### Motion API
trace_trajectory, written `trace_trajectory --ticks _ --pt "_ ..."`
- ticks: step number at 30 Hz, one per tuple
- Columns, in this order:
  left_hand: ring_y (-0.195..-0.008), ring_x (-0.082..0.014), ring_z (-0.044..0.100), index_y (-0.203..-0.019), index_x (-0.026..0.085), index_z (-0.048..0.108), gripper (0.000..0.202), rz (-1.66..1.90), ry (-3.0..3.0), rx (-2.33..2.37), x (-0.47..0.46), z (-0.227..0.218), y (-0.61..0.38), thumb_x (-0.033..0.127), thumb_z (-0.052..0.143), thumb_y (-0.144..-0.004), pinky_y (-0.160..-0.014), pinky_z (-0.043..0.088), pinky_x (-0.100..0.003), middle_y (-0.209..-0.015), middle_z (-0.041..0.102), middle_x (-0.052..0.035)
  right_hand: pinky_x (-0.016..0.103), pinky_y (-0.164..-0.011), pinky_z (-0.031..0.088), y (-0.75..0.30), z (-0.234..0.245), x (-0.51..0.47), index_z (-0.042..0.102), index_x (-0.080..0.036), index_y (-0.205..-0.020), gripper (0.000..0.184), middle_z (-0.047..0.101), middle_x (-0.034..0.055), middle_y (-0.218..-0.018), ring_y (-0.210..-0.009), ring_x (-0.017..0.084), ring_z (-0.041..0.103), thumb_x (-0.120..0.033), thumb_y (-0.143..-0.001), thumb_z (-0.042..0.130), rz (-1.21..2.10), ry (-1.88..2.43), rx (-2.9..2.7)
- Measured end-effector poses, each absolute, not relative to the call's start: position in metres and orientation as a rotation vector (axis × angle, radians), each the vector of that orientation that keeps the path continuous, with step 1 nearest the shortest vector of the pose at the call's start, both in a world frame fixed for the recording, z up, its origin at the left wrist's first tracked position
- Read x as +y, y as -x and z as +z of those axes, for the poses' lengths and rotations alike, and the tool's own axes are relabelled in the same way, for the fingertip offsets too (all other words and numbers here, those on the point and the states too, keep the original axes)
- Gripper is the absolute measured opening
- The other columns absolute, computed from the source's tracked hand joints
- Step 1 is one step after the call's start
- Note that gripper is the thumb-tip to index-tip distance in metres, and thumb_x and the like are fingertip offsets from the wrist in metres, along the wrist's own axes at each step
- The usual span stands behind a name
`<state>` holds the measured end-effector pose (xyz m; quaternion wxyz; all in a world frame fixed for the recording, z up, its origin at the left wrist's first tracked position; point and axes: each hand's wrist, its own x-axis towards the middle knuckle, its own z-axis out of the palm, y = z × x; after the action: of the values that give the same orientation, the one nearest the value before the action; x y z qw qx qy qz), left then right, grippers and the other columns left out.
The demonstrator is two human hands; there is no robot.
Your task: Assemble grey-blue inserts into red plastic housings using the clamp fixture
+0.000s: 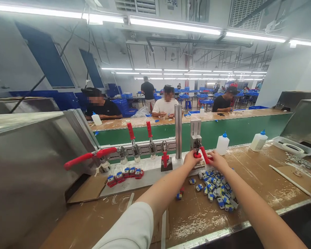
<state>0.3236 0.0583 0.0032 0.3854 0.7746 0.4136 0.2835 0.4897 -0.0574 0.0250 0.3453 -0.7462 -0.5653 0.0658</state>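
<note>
A metal fixture plate (150, 173) with several red-handled toggle clamps runs along the back of the bench. My left hand (191, 159) and my right hand (215, 160) meet at the rightmost toggle clamp (200, 152). Both are closed around something small under its red handle, and I cannot make out what. A heap of small blue, white and grey parts (219, 190) lies just in front of my right hand. A row of similar red-and-blue parts (124, 174) sits on the plate at the left.
Two white squeeze bottles (222, 143) (258, 141) with blue caps stand at the back right, beside a white tray (292, 147). A long red lever (89, 156) juts out left. A large steel housing (23, 162) fills the left. Other people work beyond the green conveyor (223, 129).
</note>
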Motion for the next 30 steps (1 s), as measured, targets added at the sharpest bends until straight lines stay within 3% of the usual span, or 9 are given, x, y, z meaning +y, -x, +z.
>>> trace_trajectory --ticks 2,4,8,12,18,23,26,30 --pt "-0.093 -0.0225 0.071 -0.116 0.015 0.069 0.056 0.731 -1.965 1.067 0.057 0.003 -0.325 0.028 0.091 -0.067 -0.083 0.052 -0.03 -0.105 0.077 -0.0093 0.032 -0.079 0.049 -0.479 0.039 -0.062 0.068 -0.019 -0.113 0.036 0.069 0.0114 -0.111 -0.094 0.023 0.066 -0.044 -0.098 0.047 0.177 1.896 -1.392" --pt "-0.092 -0.0221 0.071 -0.112 0.016 0.071 0.051 0.738 -1.972 1.061 0.056 0.004 -0.325 0.027 0.091 -0.066 -0.082 0.052 -0.029 -0.103 0.078 -0.008 0.03 -0.07 0.05 -0.461 0.055 -0.065 0.067 -0.018 -0.109 0.048 0.072 0.0086 -0.093 -0.083 0.021 0.066 -0.052 -0.101 0.034 0.318 1.783 -1.373" --pt "-0.091 -0.0223 0.071 -0.105 0.016 0.073 0.044 0.754 -2.011 1.042 0.057 0.007 -0.324 0.027 0.091 -0.065 -0.08 0.051 -0.029 -0.1 0.078 -0.0064 0.025 -0.046 0.037 -0.428 0.086 -0.07 0.062 -0.019 -0.086 0.043 0.058 -0.0015 -0.06 -0.048 0.013 0.048 -0.061 -0.09 0.05 0.714 1.529 -1.287" --pt "-0.092 -0.0216 0.071 -0.106 0.016 0.073 0.046 0.753 -2.042 1.034 0.058 0.01 -0.324 0.029 0.091 -0.065 -0.08 0.051 -0.028 -0.101 0.078 -0.0066 0.023 -0.039 0.025 -0.421 0.1 -0.074 0.053 -0.021 -0.071 0.042 0.045 -0.0059 -0.049 -0.039 0.009 0.037 -0.061 -0.084 0.056 0.754 1.527 -1.178" --pt "-0.092 -0.0232 0.071 -0.107 0.016 0.074 0.048 0.734 -2.085 1.042 0.058 0.011 -0.322 0.029 0.091 -0.064 -0.08 0.051 -0.029 -0.101 0.078 -0.0074 0.025 -0.04 0.028 -0.418 0.089 -0.078 0.05 -0.022 -0.068 0.045 0.047 -0.0047 -0.048 -0.038 0.01 0.038 -0.064 -0.086 0.051 0.709 1.553 -1.231" --pt "-0.093 -0.0224 0.071 -0.109 0.017 0.073 0.048 0.734 -2.092 1.06 0.058 0.009 -0.322 0.032 0.09 -0.066 -0.08 0.05 -0.028 -0.102 0.078 -0.0073 0.027 -0.052 0.039 -0.413 0.073 -0.08 0.052 -0.023 -0.076 0.045 0.055 -0.0018 -0.053 -0.048 0.016 0.052 -0.061 -0.096 0.039 0.508 1.662 -1.389" --pt "-0.092 -0.0225 0.071 -0.108 0.018 0.074 0.048 0.721 -2.098 1.064 0.058 0.009 -0.322 0.034 0.089 -0.066 -0.079 0.05 -0.028 -0.1 0.078 -0.0067 0.028 -0.06 0.04 -0.412 0.064 -0.08 0.054 -0.023 -0.09 0.042 0.064 0.0018 -0.065 -0.059 0.019 0.06 -0.054 -0.102 0.029 0.383 1.839 -1.445" --pt "-0.091 -0.0219 0.071 -0.107 0.019 0.074 0.045 0.716 -2.097 1.083 0.058 0.009 -0.321 0.034 0.088 -0.067 -0.078 0.051 -0.027 -0.099 0.078 -0.0057 0.029 -0.064 0.036 -0.41 0.056 -0.078 0.056 -0.021 -0.103 0.037 0.071 0.0112 -0.092 -0.079 0.023 0.066 -0.047 -0.104 0.029 0.179 2.103 -1.475"
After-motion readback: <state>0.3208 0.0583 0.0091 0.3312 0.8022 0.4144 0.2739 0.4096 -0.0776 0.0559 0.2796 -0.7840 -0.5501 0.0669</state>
